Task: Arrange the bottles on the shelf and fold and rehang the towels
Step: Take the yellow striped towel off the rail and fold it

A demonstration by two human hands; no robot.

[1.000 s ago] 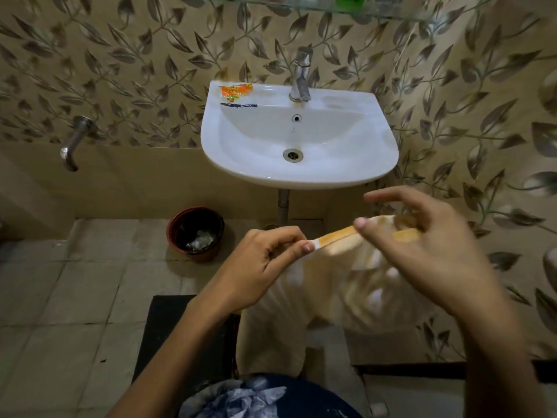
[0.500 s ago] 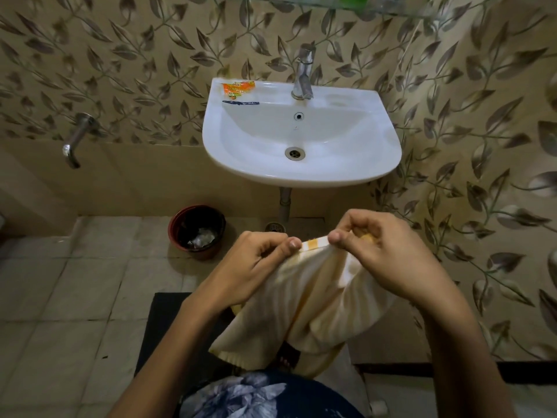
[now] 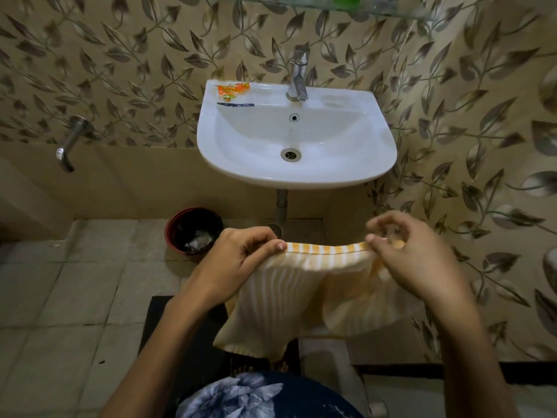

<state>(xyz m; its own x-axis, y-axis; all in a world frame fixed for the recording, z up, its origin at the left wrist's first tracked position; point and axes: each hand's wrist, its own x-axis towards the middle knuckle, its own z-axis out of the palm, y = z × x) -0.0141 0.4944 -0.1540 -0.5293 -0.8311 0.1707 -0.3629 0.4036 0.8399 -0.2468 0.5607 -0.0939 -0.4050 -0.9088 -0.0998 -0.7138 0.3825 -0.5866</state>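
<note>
Two hands hold the soft cream towel with orange stripes (image 3: 304,285). The left hand (image 3: 241,260) fingers pinch one top corner, and the right hand (image 3: 413,260) fingers pinch the other. The towel hangs between them, below the white round sink (image 3: 373,158), above the grey tiled floor (image 3: 75,297).

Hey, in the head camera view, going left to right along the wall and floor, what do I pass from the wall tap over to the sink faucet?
Wall tap → red bin on the floor → orange sachet on the sink rim → sink faucet.
</note>
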